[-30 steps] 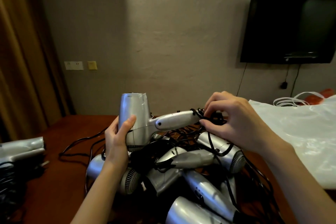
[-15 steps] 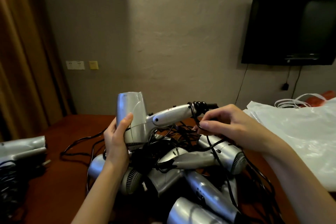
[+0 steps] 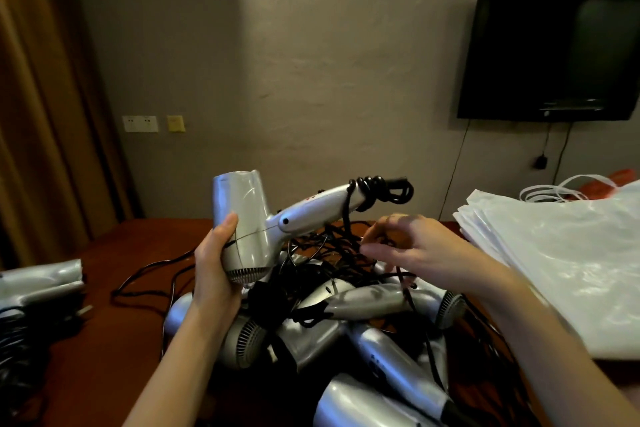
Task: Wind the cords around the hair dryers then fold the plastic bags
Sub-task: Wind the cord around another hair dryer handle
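Left hand (image 3: 216, 274) has the silver hair dryer (image 3: 249, 225) wrapped firmly round its barrel, held up clear of the heap, grille end down by the palm and nozzle end up. The handle (image 3: 318, 211) juts out to the right and a touch upward, and that long axis is the thing to watch. Out at its far tip sits a tight black coil of cord (image 3: 375, 189), a few turns on, with a strand dropping off the handle straight into the tangle below. Right hand (image 3: 408, 250) sits lower, just under and right of that tip, fingers curled in among the loose black cords; it looks to be pinching a strand (motion blur makes it hard to swear to). So the right hand is plainly the nearer one to the coil, and my read is that the next loop has to come up from below and go over the handle, across its length, while the left keeps the body steady. Beneath, the pile of dryers (image 3: 363, 333) lies jumbled on the dark wooden counter (image 3: 114, 340), cords knotted through them, a snag waiting to happen. Plastic bags (image 3: 561, 263) wait stacked on the right, untouched; more dryers (image 3: 41, 281) lie at far left.
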A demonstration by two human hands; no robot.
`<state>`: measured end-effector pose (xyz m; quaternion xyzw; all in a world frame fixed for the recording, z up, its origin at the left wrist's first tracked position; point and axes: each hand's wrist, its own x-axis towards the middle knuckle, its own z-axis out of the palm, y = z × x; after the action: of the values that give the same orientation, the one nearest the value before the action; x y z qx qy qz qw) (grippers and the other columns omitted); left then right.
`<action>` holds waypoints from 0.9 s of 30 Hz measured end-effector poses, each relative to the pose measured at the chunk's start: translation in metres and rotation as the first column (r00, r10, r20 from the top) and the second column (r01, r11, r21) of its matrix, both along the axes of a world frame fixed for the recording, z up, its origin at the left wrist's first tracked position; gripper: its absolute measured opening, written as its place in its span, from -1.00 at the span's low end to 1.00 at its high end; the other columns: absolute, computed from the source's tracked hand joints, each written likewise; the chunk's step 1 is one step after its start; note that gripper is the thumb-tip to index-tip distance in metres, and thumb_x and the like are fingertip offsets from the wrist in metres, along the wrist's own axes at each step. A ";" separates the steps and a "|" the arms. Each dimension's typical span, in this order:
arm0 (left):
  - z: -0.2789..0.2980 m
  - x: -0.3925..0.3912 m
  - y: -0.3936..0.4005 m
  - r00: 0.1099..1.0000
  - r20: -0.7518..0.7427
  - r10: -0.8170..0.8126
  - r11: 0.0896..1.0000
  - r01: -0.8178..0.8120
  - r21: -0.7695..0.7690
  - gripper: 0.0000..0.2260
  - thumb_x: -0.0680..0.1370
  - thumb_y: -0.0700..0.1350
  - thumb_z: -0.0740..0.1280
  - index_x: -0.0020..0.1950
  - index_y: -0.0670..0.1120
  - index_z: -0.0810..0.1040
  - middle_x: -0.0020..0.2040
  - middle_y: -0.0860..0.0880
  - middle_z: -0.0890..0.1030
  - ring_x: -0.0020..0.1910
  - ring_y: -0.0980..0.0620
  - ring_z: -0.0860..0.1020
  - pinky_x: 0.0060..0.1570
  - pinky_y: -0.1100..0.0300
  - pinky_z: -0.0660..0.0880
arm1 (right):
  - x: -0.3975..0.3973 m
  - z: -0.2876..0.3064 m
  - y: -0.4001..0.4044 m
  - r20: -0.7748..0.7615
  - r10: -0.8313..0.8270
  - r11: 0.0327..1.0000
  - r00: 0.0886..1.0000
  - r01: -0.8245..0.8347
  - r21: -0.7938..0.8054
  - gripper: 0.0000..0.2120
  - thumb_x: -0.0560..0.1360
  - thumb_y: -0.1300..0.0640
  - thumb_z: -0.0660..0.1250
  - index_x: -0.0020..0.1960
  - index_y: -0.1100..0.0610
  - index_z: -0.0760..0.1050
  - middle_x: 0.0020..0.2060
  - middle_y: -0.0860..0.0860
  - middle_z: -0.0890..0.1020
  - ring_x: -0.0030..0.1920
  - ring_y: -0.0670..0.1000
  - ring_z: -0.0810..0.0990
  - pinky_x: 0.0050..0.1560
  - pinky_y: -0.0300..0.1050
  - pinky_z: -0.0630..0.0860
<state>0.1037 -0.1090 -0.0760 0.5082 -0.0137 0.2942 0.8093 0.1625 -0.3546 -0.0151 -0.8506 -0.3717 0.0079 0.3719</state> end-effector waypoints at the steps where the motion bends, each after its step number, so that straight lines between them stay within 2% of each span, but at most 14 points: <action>1: 0.001 -0.001 -0.001 1.000 -0.005 -0.021 1.000 0.021 -0.005 -0.67 0.46 0.07 0.23 -0.02 -0.11 0.66 -0.24 -0.09 0.68 -0.32 0.02 0.64 -0.37 0.25 0.57 | 0.001 -0.001 0.000 0.088 -0.028 0.999 0.996 0.030 -0.019 -0.54 0.26 -0.39 0.30 -0.10 -0.05 0.59 -0.10 -0.06 0.60 -0.16 -0.12 0.61 -0.17 -0.17 0.55; 3: 0.001 -0.001 -0.001 0.998 -0.023 -0.058 0.998 0.057 -0.013 -0.65 0.44 0.07 0.21 -0.17 -0.09 0.73 -0.26 -0.08 0.68 -0.33 0.04 0.63 -0.36 0.29 0.56 | 0.002 -0.001 0.000 0.193 -0.036 0.999 0.981 0.040 -0.018 -0.62 0.22 -0.43 0.33 -0.22 -0.14 0.55 -0.12 -0.12 0.57 -0.15 -0.20 0.56 -0.16 -0.34 0.41; 5: 0.002 -0.002 -0.001 0.995 -0.048 -0.087 0.996 0.088 0.016 -0.71 0.43 0.06 0.30 -0.23 -0.06 0.75 -0.26 -0.09 0.68 -0.34 0.03 0.63 -0.36 0.28 0.56 | 0.004 -0.001 -0.003 0.217 -0.047 0.998 0.975 0.037 0.052 -0.73 0.20 -0.35 0.43 -0.23 -0.24 0.52 -0.20 -0.13 0.57 -0.21 -0.20 0.55 -0.22 -0.38 0.37; 7: 0.001 -0.002 0.001 0.991 -0.092 -0.096 0.993 0.102 0.053 -0.70 0.39 0.08 0.31 -0.22 -0.08 0.75 -0.24 -0.12 0.68 -0.33 0.01 0.64 -0.35 0.26 0.57 | 0.010 -0.001 -0.011 0.283 -0.101 0.993 0.954 0.078 0.089 -0.65 0.16 -0.32 0.48 -0.22 -0.13 0.54 -0.17 -0.09 0.54 -0.21 -0.14 0.55 -0.22 -0.30 0.42; 10: 0.000 -0.001 0.002 0.989 -0.130 -0.074 0.987 0.091 0.129 -0.58 0.28 0.15 0.35 -0.10 -0.16 0.70 -0.19 -0.17 0.69 -0.28 -0.03 0.66 -0.34 0.25 0.58 | 0.019 0.000 -0.024 0.533 -0.139 0.990 0.834 0.120 0.070 -0.51 0.19 -0.32 0.49 -0.25 0.10 0.53 0.00 -0.01 0.41 -0.04 -0.03 0.49 -0.05 -0.18 0.48; 12: 0.000 -0.001 0.001 0.990 -0.125 -0.060 0.985 0.078 0.152 -0.48 0.25 0.18 0.36 0.00 -0.20 0.64 -0.20 -0.17 0.68 -0.29 -0.03 0.65 -0.35 0.24 0.58 | 0.020 0.003 -0.029 0.592 -0.168 0.986 0.789 0.130 0.106 -0.51 0.20 -0.29 0.49 -0.19 0.13 0.54 0.03 0.03 0.35 -0.06 -0.07 0.43 -0.09 -0.26 0.46; 15: 0.001 -0.001 -0.001 0.990 -0.127 -0.067 0.983 0.087 0.160 -0.39 0.20 0.23 0.35 0.04 -0.20 0.61 -0.19 -0.17 0.68 -0.29 -0.03 0.65 -0.36 0.23 0.58 | 0.016 0.006 -0.028 0.602 -0.155 0.988 0.783 0.115 0.104 -0.41 0.25 -0.36 0.44 -0.04 0.14 0.57 0.00 0.04 0.35 -0.15 -0.16 0.43 -0.25 -0.44 0.37; 18: 0.001 -0.002 0.001 0.988 -0.138 -0.073 0.979 0.097 0.179 -0.35 0.20 0.24 0.36 0.09 -0.20 0.59 -0.13 -0.20 0.67 -0.25 -0.05 0.65 -0.33 0.22 0.58 | 0.017 0.007 -0.030 0.548 -0.074 0.997 0.833 0.046 0.064 -0.34 0.29 -0.28 0.34 0.24 0.12 0.54 -0.08 0.00 0.50 -0.19 -0.11 0.51 -0.17 -0.34 0.45; 21: 0.000 -0.002 0.000 0.988 -0.140 -0.066 0.977 0.093 0.193 -0.27 0.12 0.26 0.48 0.09 -0.23 0.59 -0.15 -0.22 0.66 -0.26 -0.08 0.64 -0.34 0.19 0.58 | 0.019 0.009 -0.035 0.414 -0.018 0.999 0.910 -0.004 0.052 -0.46 0.35 -0.08 0.43 0.31 -0.02 0.48 -0.16 -0.09 0.56 -0.16 -0.17 0.53 -0.11 -0.33 0.43; 23: -0.001 -0.001 0.000 0.992 -0.120 -0.024 0.967 0.054 0.249 -0.32 0.10 0.23 0.50 0.04 -0.20 0.59 -0.20 -0.16 0.67 -0.28 -0.07 0.64 -0.36 0.17 0.57 | 0.022 0.012 -0.038 0.270 -0.072 0.993 0.960 0.044 0.106 -0.51 0.39 -0.01 0.50 0.29 -0.09 0.48 -0.26 0.10 0.58 -0.29 -0.10 0.47 -0.20 -0.19 0.39; 25: -0.001 -0.001 -0.002 0.995 -0.102 0.005 0.953 0.026 0.303 -0.44 0.15 0.18 0.44 0.01 -0.16 0.59 -0.23 -0.11 0.68 -0.28 -0.06 0.64 -0.36 0.16 0.57 | 0.019 0.016 -0.043 0.112 -0.133 0.973 0.985 0.108 0.204 -0.51 0.37 -0.05 0.48 0.28 -0.04 0.51 -0.33 0.13 0.57 -0.34 -0.10 0.44 -0.23 -0.17 0.37; 27: -0.002 -0.001 -0.003 0.996 -0.089 0.018 0.944 0.012 0.330 -0.50 0.18 0.17 0.41 -0.01 -0.12 0.59 -0.22 -0.09 0.68 -0.27 -0.05 0.64 -0.34 0.15 0.57 | 0.014 0.019 -0.044 0.081 -0.182 0.955 0.980 0.157 0.251 -0.44 0.30 -0.19 0.41 0.25 -0.01 0.53 -0.29 0.06 0.65 -0.32 -0.10 0.56 -0.15 -0.13 0.47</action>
<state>0.1031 -0.1119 -0.0776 0.6495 -0.0254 0.2657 0.7120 0.1770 -0.3986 0.0037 -0.8267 -0.3140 -0.1136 0.4529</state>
